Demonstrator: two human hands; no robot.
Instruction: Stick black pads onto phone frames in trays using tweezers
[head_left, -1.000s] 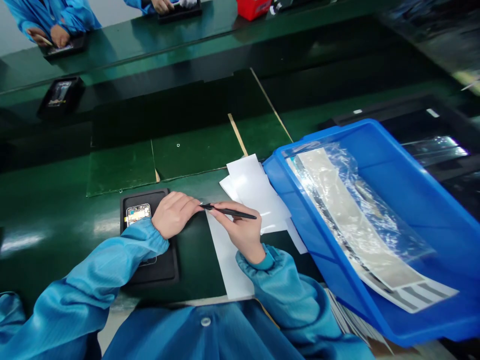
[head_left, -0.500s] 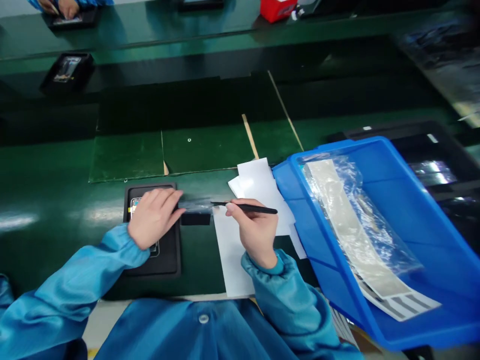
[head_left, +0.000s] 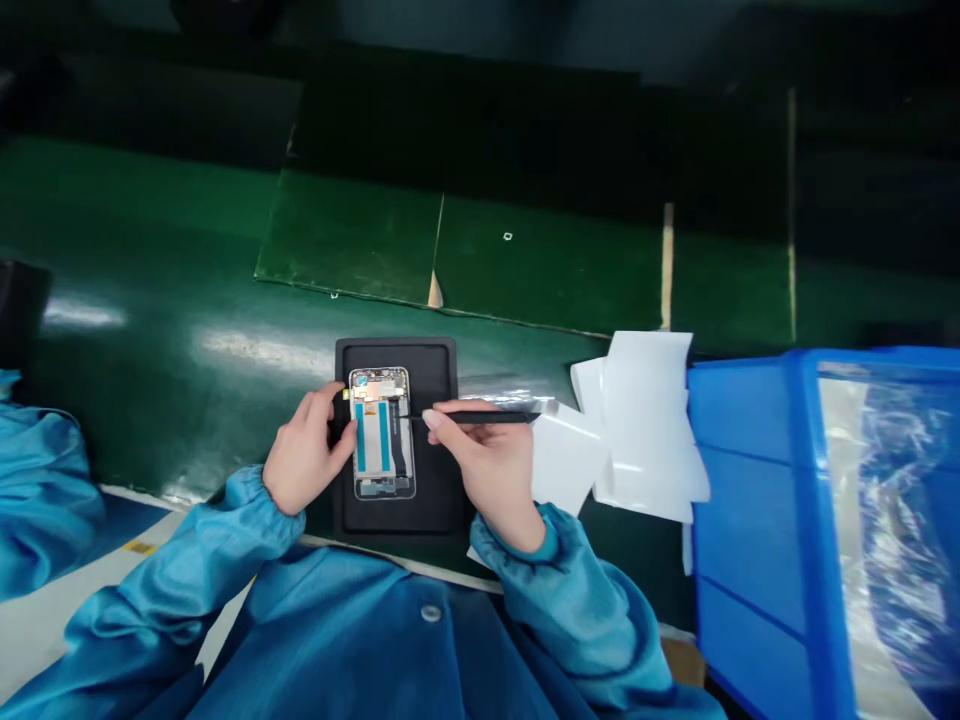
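On the tray (head_left: 435,360), left hand (head_left: 304,460), apparently touching, has uncovered the phone (head_left: 381,435).

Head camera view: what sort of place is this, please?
Most likely a phone assembly or repair line. An opened phone lies in a black tray on a green bench, the right hand holds a thin black tool at it, and a blue bin stands beside.

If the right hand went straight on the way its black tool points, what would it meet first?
The phone frame in the black tray: the black tool in the right hand points left, its tip at the frame's right edge, though contact is unclear. Past it lies the left hand.
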